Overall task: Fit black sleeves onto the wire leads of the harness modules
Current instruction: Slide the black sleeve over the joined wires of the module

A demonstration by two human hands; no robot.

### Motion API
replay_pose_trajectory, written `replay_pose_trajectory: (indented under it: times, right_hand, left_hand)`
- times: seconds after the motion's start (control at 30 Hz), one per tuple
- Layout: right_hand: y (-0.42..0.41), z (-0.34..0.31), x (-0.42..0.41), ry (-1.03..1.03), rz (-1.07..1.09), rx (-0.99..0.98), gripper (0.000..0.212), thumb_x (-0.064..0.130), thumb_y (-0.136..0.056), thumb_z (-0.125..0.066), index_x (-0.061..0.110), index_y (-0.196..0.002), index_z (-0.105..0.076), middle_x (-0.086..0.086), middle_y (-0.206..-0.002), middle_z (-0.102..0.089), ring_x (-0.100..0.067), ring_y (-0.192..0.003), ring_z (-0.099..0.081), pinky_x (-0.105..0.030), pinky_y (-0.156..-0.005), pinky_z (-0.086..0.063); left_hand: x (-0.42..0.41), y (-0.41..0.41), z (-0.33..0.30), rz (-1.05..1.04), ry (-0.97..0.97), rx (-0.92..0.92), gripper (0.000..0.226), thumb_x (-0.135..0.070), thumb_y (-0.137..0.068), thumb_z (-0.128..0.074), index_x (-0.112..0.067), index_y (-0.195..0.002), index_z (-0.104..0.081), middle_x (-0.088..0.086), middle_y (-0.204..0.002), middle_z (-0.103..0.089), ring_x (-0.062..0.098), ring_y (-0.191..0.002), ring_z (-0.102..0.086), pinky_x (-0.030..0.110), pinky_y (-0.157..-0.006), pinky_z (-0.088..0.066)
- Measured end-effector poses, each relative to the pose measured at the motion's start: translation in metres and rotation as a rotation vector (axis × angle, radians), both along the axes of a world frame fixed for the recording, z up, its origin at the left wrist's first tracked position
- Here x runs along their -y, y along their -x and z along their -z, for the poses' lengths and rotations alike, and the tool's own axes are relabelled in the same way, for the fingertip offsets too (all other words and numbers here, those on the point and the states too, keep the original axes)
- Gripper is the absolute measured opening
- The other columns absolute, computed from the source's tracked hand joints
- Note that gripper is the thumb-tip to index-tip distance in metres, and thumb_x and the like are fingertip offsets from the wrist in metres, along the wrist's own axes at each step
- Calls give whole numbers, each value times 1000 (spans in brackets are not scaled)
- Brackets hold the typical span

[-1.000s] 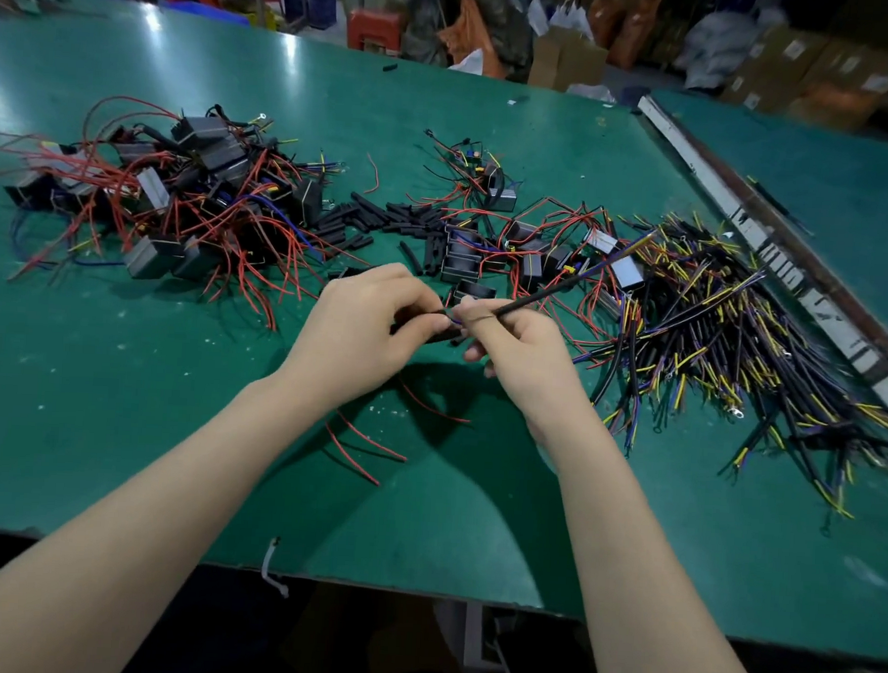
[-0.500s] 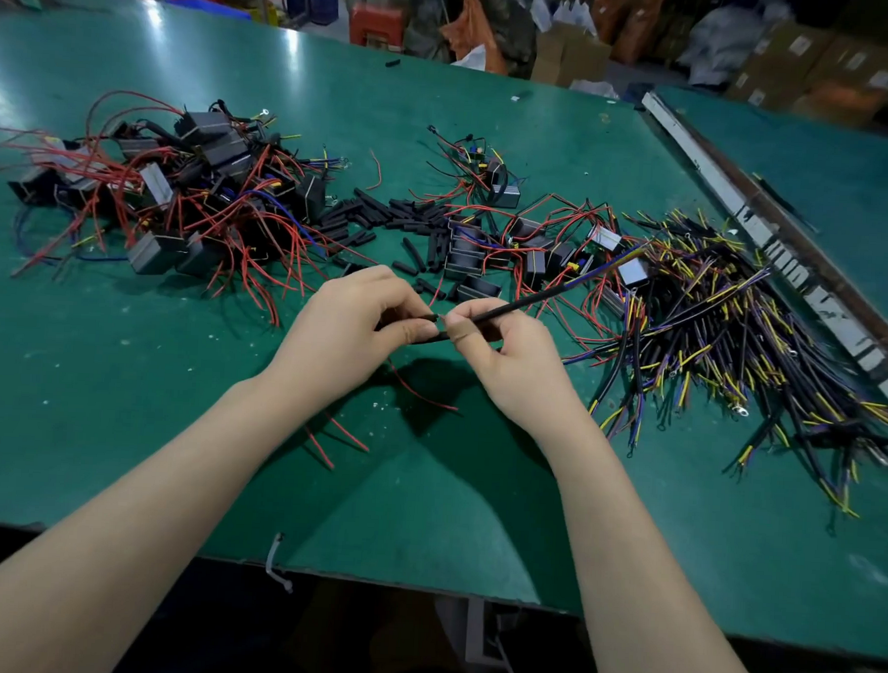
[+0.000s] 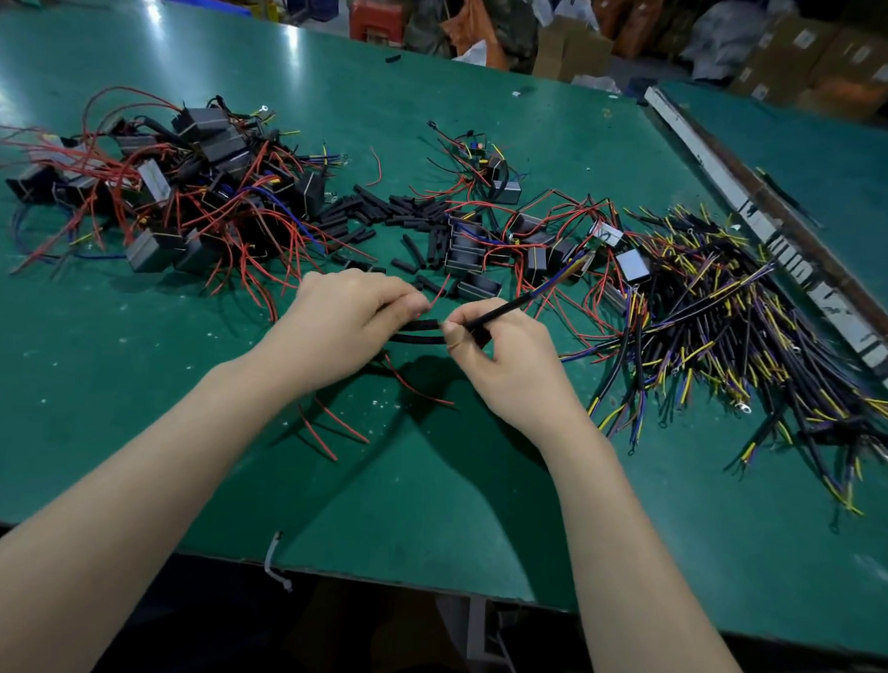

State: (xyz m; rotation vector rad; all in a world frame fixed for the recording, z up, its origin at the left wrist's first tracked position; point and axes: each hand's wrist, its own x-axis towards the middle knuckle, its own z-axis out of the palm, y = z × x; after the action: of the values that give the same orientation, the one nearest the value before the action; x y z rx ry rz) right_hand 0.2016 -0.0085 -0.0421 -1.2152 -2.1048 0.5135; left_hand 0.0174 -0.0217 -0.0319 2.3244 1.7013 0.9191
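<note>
My left hand point(image 3: 347, 326) pinches a short black sleeve point(image 3: 422, 325) above the green table point(image 3: 118, 422), with red leads point(image 3: 413, 386) trailing from under it. My right hand point(image 3: 512, 365) grips a long black cable point(image 3: 531, 295) whose near end meets the sleeve between my fingertips; its far end shows yellow and blue wires. Loose black sleeves point(image 3: 386, 215) lie scattered at the table's middle. Black harness modules with red leads are heaped at the left point(image 3: 182, 194) and in a smaller group point(image 3: 487, 251) just beyond my hands.
A big tangle of black cables with yellow and blue ends point(image 3: 740, 341) covers the right side. A metal rail point(image 3: 776, 235) separates this table from another green one. Two loose red wires point(image 3: 329, 428) lie near my left wrist. Boxes and crates stand beyond the far edge.
Both hands have drifted slightly apart, exposing more of the black sleeve between my fingertips. The long cable stays in my right hand, pointing up and right.
</note>
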Motion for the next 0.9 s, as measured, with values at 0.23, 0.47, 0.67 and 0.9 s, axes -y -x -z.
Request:
replay_pose_trajectory:
  times: [0.23, 0.47, 0.67, 0.9]
  right_hand:
    - [-1, -1, 0, 4, 1, 16, 11, 25, -94, -55, 19, -91, -64, 7, -89, -58, -7, -80, -47, -17, -69, -32]
    - [-1, -1, 0, -72, -18, 62, 11, 19, -94, -55, 13, -93, -65, 9, -88, -53, -12, -84, -49, -21, -73, -35]
    - [1, -3, 2, -103, -5, 108, 11, 18, -93, -56, 12, -94, -65, 3, -91, -56, -23, -91, -55, -35, -77, -44]
    - [1, -4, 1, -134, 25, 199, 18, 20, -96, -50, 7, -96, -63, -10, -96, -58, -29, -93, -55, -41, -80, -45]
  left_hand:
    - [1, 4, 0, -47, 78, -79, 15, -45, -92, -51, -41, -93, -66, -20, -81, -60, 13, -108, -47, 31, -77, -14]
    - [-1, 3, -3, -107, 184, 32, 4, -47, -83, -65, -50, -82, -61, -29, -69, -54, 7, -94, -55, 31, -80, -20]
    - [6, -5, 3, -137, 49, 17, 4, -44, -84, -64, -47, -85, -63, -23, -76, -52, 11, -101, -42, 31, -74, -14]
    - [18, -16, 10, -137, -193, -43, 13, -36, -83, -68, -28, -91, -74, -9, -91, -67, 22, -97, -53, 31, -74, -15]
